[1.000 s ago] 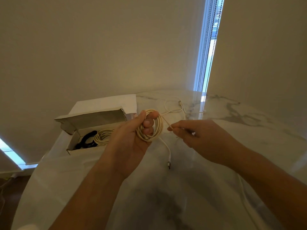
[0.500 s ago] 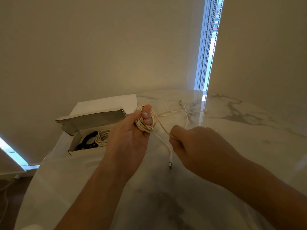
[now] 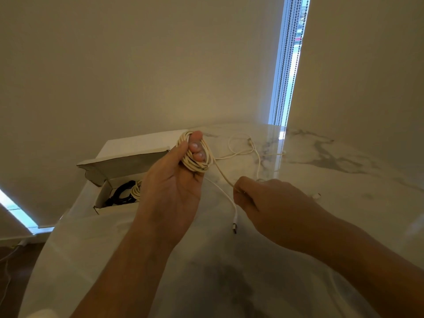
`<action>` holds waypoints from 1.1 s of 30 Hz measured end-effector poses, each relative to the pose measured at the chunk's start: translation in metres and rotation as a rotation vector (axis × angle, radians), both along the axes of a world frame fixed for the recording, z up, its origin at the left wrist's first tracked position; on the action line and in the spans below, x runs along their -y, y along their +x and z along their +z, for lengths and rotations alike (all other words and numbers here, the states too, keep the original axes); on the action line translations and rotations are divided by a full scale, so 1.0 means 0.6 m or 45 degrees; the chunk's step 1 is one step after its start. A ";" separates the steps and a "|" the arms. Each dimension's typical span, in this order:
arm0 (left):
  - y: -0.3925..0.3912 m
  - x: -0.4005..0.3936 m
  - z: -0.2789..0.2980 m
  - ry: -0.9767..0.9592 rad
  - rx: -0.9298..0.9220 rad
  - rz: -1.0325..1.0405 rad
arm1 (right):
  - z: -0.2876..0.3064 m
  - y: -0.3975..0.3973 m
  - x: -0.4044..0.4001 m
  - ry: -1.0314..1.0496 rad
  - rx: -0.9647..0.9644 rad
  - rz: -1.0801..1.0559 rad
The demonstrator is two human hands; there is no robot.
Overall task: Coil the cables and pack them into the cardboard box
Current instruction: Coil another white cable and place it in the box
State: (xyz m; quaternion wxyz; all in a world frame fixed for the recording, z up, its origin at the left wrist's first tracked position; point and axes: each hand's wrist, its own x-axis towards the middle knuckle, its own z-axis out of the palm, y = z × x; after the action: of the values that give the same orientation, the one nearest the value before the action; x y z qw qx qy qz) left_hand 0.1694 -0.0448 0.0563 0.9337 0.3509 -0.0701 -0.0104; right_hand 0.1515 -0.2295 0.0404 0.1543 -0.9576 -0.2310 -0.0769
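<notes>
Right hand (image 3: 273,200) is dropping lower and nearer, pinching cream cable (image 3: 223,174) and drawing strand down from coil (image 3: 195,154). Left hand (image 3: 174,180) is lifting, coil bunching tighter around fingers (image 3: 195,145), thumb closing over it.

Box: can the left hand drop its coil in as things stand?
Probably yes. The box lies open just left of the left hand. But the coil is unfinished: its tail runs to the right hand and loose cable trails on the table.

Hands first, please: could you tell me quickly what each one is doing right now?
Left hand: closed around the cream cable coil.
Right hand: pinching the cable's free strand.
</notes>
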 end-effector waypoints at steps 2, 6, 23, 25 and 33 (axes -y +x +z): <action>0.004 -0.005 0.000 -0.015 0.009 0.008 | -0.001 0.000 -0.002 -0.036 -0.006 0.047; 0.006 -0.001 -0.011 0.022 -0.024 0.070 | 0.006 -0.011 -0.009 -0.091 0.009 0.198; -0.007 0.015 -0.028 1.303 -0.004 -0.066 | 0.037 -0.011 0.007 0.003 0.536 0.315; -0.012 0.014 -0.021 1.292 -0.044 -0.152 | 0.039 -0.002 0.016 0.022 0.535 0.278; -0.023 0.014 -0.015 1.455 0.180 -0.356 | 0.038 0.028 0.047 0.010 0.515 0.213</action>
State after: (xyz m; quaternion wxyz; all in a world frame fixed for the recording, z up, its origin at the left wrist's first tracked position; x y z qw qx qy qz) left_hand 0.1558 -0.0530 0.0473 0.5795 0.7855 -0.1609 -0.1460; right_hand 0.1685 -0.2576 0.0631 0.1143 -0.8995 -0.3356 -0.2553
